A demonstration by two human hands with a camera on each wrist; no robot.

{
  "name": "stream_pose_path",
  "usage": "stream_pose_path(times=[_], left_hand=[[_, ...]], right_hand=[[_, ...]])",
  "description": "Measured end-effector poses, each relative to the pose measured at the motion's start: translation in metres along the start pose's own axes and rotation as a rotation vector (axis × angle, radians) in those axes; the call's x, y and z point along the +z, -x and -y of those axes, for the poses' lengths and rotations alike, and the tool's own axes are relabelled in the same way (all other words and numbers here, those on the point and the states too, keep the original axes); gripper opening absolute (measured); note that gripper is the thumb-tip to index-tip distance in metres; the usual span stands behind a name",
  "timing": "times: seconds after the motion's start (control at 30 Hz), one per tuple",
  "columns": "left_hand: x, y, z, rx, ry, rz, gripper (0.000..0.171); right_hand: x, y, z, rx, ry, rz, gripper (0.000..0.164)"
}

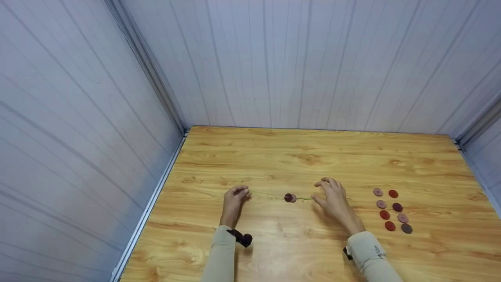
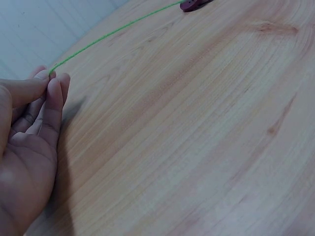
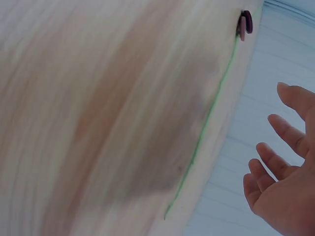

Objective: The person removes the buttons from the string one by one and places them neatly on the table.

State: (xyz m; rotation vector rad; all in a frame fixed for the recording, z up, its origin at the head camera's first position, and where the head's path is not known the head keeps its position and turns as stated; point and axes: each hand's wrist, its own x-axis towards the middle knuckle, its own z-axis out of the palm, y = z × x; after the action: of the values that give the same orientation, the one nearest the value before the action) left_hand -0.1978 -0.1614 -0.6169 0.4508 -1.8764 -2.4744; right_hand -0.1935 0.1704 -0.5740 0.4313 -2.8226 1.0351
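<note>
Between thumb and fingertips my left hand [image 2: 34, 128] pinches one end of a thin green string [image 2: 115, 32]. The string runs right, through a dark maroon button [image 1: 288, 197] and a pink button [image 1: 293, 198] that sit together about midway between the hands. Beyond them its other end trails toward my right hand [image 1: 332, 199]. That hand is raised over the table with fingers spread and loosely bent, holding nothing. In the right wrist view the string's loose end [image 3: 165, 216] lies on the wood, apart from the fingers.
Right of the right hand, several loose buttons lie in two rough columns, among them a red button [image 1: 393, 194], a pink button [image 1: 377, 192] and a grey button [image 1: 406, 228]. The wooden table [image 1: 274, 156] meets pale panel walls [image 1: 254, 78] at the back and sides.
</note>
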Motion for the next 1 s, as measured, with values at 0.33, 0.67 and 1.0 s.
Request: stream_pose_path(times=[0.33,0.67,1.0], left_hand=[[0.000,-0.001,0.001,0.005,0.017,-0.001,0.022],[0.001,-0.002,0.001,0.005,0.034,-0.022,0.018],[0.001,-0.002,0.000,-0.002,-0.012,-0.017,0.021]], right_hand=[[0.024,-0.007,-0.001,-0.015,-0.071,0.052,0.038],[0.036,-0.011,0.003,-0.005,-0.062,0.103,0.037],[0.049,-0.015,0.012,-0.031,-0.019,0.125,0.029]])
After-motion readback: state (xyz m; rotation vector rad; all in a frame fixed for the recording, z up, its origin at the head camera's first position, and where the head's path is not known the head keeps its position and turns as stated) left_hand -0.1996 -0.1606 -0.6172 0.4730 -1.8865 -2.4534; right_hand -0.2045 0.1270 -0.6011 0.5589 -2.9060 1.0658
